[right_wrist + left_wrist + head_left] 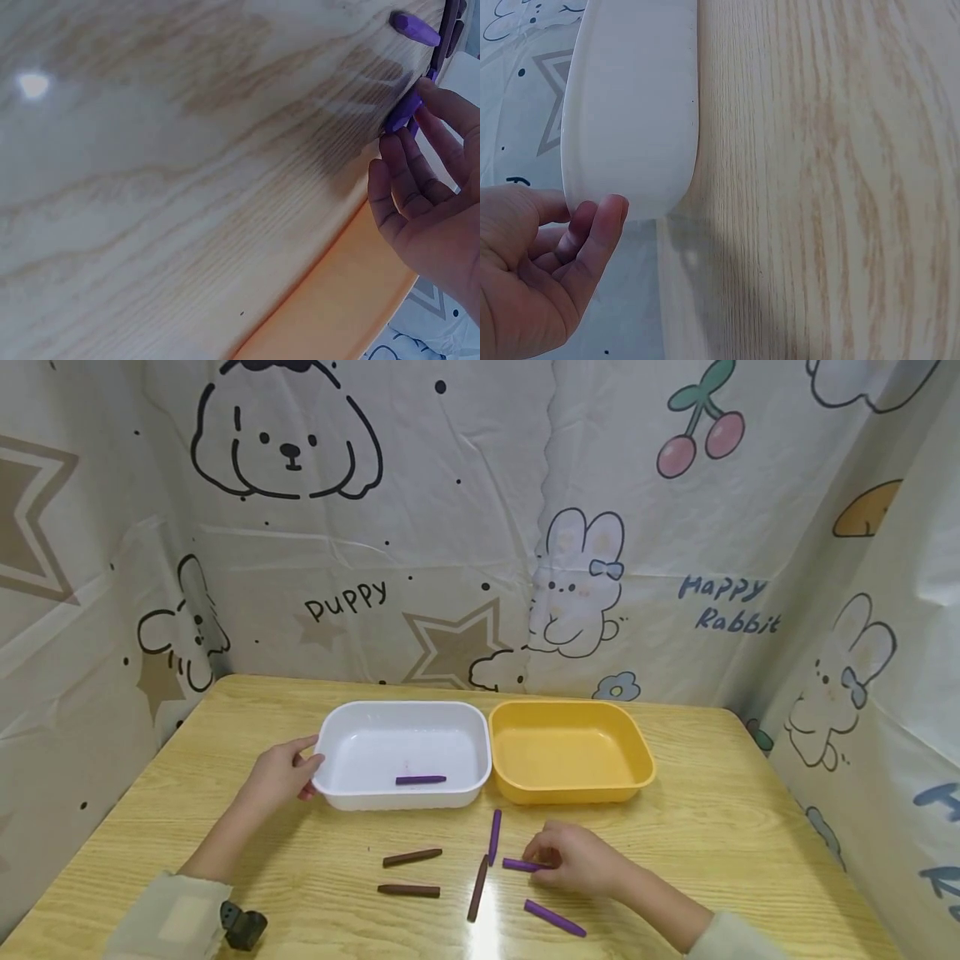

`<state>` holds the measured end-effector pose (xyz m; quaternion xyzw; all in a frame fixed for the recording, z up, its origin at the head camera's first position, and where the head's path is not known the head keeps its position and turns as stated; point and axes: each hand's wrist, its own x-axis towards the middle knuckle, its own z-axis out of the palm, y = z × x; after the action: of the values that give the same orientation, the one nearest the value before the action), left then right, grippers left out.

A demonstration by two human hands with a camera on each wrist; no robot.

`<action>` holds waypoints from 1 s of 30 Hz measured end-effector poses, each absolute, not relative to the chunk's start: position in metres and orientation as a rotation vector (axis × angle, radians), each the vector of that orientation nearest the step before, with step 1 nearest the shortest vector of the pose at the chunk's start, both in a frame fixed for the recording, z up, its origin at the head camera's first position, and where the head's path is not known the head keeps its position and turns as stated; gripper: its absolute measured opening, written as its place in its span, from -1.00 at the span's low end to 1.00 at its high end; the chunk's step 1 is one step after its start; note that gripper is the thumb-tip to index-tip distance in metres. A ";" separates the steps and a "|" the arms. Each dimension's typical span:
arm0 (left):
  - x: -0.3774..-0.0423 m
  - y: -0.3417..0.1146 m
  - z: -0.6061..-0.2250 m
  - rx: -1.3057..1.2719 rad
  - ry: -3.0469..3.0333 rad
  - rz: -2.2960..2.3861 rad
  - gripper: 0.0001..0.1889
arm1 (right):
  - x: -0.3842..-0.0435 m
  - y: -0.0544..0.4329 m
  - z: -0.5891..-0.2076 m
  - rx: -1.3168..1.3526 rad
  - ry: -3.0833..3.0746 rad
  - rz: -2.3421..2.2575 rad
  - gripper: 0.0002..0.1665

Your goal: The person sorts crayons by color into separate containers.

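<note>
one crayon (421, 780) in white tray (630, 112), head view only, right of left fingers (596, 250) pinching rim; right fingers (401, 172) pinch second crayon (519, 864)!

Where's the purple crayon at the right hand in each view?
Head: the crayon is below centre, slightly right, its right end partly hidden by the right hand.
Left wrist: not in it.
Right wrist: the crayon is upper right, at the fingertips.
Shared landmark: the table, in all three views.
</note>
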<state>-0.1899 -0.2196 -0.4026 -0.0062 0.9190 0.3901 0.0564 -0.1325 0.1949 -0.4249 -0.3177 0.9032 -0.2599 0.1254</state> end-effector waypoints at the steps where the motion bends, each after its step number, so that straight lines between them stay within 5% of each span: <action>1: -0.190 -0.220 -0.403 -0.016 2.791 1.183 -0.46 | -0.132 0.195 -0.425 -0.920 2.632 -0.758 -0.83; 30: -0.188 -0.219 -0.400 -0.025 2.783 1.194 -0.46 | -0.141 0.194 -0.408 -0.938 2.726 -0.730 -0.84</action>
<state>-0.1882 -0.2187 -0.4002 -0.0083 0.9175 0.3937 0.0567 -0.1414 0.1940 -0.4076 -0.3142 0.9134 -0.2448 0.0840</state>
